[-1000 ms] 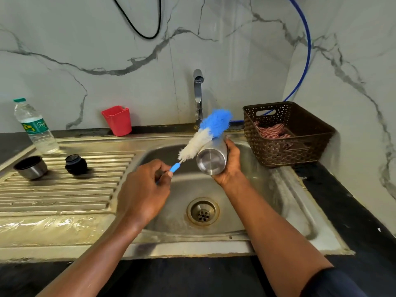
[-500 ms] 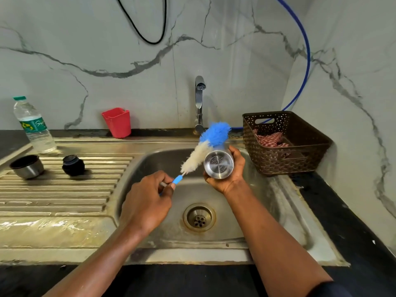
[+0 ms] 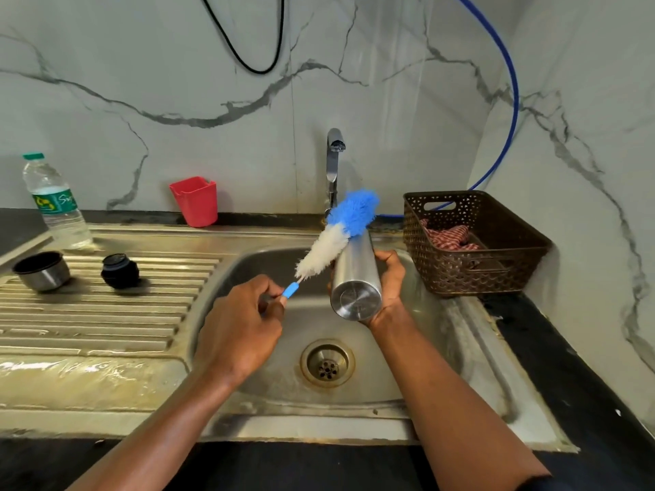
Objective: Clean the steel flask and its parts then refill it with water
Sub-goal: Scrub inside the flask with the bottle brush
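My right hand [image 3: 388, 278] grips the steel flask [image 3: 355, 278] over the sink basin [image 3: 443, 341], its base turned toward me and its mouth pointing away toward the tap [image 3: 333, 164]. My left hand [image 3: 241, 327] pinches the blue handle end of a bottle brush [image 3: 336, 235]. The brush's white and blue bristles lie along the flask's upper left side, outside it. The flask's steel cup [image 3: 42, 270] and black stopper [image 3: 119, 271] stand on the ribbed drainboard [image 3: 88, 313] at left.
A plastic water bottle [image 3: 53, 203] stands at the drainboard's far left corner. A red cup [image 3: 195, 200] sits behind the sink. A brown basket [image 3: 475, 242] with a checked cloth is at right. A blue hose runs down the wall. No water runs from the tap.
The flask has tilted so more of its side shows, and the brush has slid a little up along it. Both hands stay over the basin.
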